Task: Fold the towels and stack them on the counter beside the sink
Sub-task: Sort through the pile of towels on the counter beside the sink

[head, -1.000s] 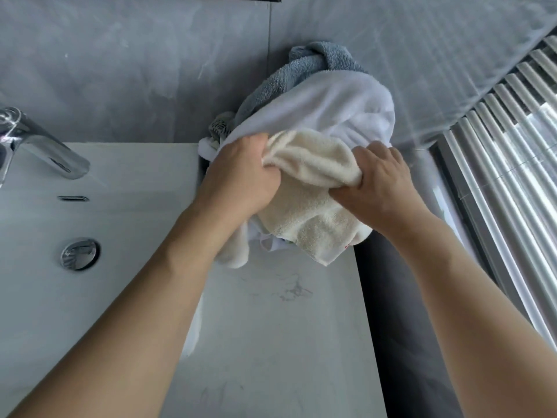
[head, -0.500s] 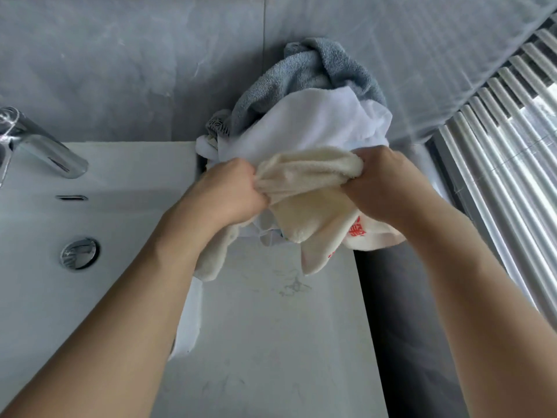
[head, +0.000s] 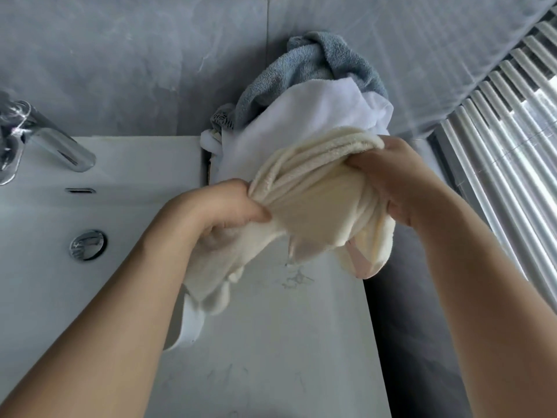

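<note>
Grey marbled wall tiles back a pale marble-veined surface (head: 271, 342) that runs to the right of a white basin (head: 45, 297) with a chrome tap (head: 57, 149) at far left. Heaped against the far wall lie a crumpled blue-grey terry towel (head: 313, 64) and a white cloth towel (head: 301, 125). Both hands hold a bunched cream terry towel (head: 313, 206) above the surface just in front of that heap, the left hand (head: 217, 209) with its grip curled tight round one gathered end, the right hand (head: 394, 179) clenched on the other.
</note>
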Demonstrator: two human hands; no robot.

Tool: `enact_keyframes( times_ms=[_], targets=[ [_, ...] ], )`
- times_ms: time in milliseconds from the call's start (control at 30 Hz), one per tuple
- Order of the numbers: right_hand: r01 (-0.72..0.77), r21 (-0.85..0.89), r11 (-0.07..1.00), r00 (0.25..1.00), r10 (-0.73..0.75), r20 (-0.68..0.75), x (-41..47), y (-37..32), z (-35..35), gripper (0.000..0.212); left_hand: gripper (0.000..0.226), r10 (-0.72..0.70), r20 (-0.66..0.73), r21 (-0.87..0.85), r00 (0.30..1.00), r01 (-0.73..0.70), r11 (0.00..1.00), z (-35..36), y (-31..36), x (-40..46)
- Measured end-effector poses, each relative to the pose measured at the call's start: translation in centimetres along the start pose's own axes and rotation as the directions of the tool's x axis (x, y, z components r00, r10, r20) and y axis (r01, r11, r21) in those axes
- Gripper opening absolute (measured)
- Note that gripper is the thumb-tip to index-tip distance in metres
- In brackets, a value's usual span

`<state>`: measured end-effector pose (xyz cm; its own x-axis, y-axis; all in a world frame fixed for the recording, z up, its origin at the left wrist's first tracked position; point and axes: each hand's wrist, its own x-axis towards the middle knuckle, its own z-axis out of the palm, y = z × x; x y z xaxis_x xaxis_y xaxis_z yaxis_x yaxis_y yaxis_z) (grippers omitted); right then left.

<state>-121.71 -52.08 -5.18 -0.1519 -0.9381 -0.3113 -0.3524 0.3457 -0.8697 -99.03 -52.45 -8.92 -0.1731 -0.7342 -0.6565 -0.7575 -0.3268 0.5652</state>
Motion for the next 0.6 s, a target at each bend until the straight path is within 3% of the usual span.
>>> enact_keyframes(
  times_ms=[33,67,133,167,233,333,500,600],
  targets=[
    [-0.016,-0.03,0.999,0.998,0.017,0.06,-0.2,-0.2,-0.2,0.01,0.028,0.022,-0.043,-0.172,0.999,-0.029,0.985,0.3,-0.4,0.3],
    [-0.037,-0.106,0.994,0.991,0.049,0.122,-0.4,-0.6,-0.6,0.023,0.024,0.034,-0.069,-0.381,0.997,-0.058,0.923,0.5,-0.7,0.4],
    [-0.04,-0.316,0.948,0.966,0.118,0.23,-0.8,-1.5,-1.4,0.055,0.025,0.095,-0.105,-0.743,0.99,-0.142,0.654,0.3,-1.0,0.2],
    [-0.02,-0.404,0.915,0.952,0.141,0.271,-1.1,-2.0,-1.6,0.062,0.029,0.138,-0.133,-0.838,0.981,-0.186,0.513,0.3,-1.1,0.1],
    [0.004,-0.524,0.852,0.938,0.179,0.298,-1.4,-2.4,-1.7,0.06,0.038,0.222,-0.192,-0.913,0.956,-0.256,0.317,0.3,-0.7,-0.2],
    [-0.016,-0.64,0.768,0.901,0.288,0.323,-1.6,-0.7,-1.0,0.041,0.048,0.282,-0.251,-0.938,0.926,-0.305,0.166,1.4,0.7,-1.1],
    [-0.116,-0.721,0.683,0.829,0.466,0.308,-1.9,6.6,-0.1,0.052,0.039,0.371,-0.247,-0.963,0.895,-0.269,0.006,5.6,0.8,-2.3],
    [-0.245,-0.596,0.764,0.825,0.487,0.286,-2.7,9.8,0.7,0.054,0.031,0.318,-0.261,-0.96,0.911,-0.28,0.013,7.6,-0.5,-2.4]
  ],
)
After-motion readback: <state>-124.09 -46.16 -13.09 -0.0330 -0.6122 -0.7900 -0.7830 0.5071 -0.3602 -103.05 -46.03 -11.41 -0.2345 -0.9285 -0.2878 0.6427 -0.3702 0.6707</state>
